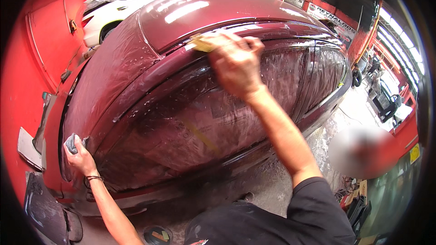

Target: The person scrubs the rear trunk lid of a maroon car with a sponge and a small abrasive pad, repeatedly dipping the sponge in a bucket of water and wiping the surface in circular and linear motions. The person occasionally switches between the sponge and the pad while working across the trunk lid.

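Right grip (234, 59) clasped yellow pad (202, 44) against maroon car (218, 11), upper centre, fingers over it seemingly for flat contact; left grip (83, 158) clutched grey cloth (71, 144), lower left, probably for handiness.

Shows smooth, glossy finish on maroon car roof (236, 10). Reads as thin, wrinkled plastic at window covering (282, 78). Looks like matt cloth in grey wad (71, 144).
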`<state>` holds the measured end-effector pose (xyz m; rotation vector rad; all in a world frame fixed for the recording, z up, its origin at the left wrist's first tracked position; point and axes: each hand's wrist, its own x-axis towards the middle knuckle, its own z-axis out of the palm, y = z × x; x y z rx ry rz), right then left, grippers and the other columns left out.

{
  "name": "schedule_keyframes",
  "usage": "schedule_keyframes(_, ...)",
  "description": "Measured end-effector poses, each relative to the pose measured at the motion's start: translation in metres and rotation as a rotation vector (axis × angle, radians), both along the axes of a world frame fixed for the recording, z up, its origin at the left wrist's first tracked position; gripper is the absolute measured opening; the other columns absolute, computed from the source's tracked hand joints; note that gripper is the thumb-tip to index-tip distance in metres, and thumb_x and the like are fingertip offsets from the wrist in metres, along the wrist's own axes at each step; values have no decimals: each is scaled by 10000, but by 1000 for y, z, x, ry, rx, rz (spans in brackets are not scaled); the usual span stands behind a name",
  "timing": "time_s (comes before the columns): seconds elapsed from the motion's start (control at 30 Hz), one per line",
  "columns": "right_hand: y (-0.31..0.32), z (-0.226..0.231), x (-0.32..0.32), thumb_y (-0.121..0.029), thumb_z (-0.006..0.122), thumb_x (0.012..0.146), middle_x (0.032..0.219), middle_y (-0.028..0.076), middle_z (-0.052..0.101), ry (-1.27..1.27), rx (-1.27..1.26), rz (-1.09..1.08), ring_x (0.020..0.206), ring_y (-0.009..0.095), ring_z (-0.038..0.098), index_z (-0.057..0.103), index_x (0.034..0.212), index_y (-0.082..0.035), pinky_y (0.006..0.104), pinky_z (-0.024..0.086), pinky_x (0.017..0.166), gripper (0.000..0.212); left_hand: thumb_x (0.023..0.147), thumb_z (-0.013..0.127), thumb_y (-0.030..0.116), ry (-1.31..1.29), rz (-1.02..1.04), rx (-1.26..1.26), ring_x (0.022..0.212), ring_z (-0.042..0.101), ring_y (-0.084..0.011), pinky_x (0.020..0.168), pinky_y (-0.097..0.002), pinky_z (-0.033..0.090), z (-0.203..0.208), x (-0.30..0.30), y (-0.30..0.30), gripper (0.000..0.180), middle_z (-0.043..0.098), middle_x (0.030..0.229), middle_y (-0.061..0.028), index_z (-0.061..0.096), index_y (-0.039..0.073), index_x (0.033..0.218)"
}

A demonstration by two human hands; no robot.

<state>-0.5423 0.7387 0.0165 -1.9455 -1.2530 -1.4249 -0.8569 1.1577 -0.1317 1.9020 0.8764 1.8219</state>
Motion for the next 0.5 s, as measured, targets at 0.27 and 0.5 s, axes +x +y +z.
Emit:
schedule_keyframes(0.27,-89,18,107,-199,609,998,1245,88,784,-26,328,-455,1181,282,724,777,1234,-156,455,542,914,293,1051,724,259,13,49,-40,841,743,-232,778,-393,578,4,18,-18,257,784,943,-114,754,6,1080)
schedule_keyframes(0.5,11,-14,-5,-231,718,920,1270,-49,767,-108,78,-24,1291,166,656,728,1304,-245,494,314,1098,384,1050,719,271,19,4,5,862,749,-269,788,-413,578,5,-2,-4,289,785,969,-155,746,-15,1082)
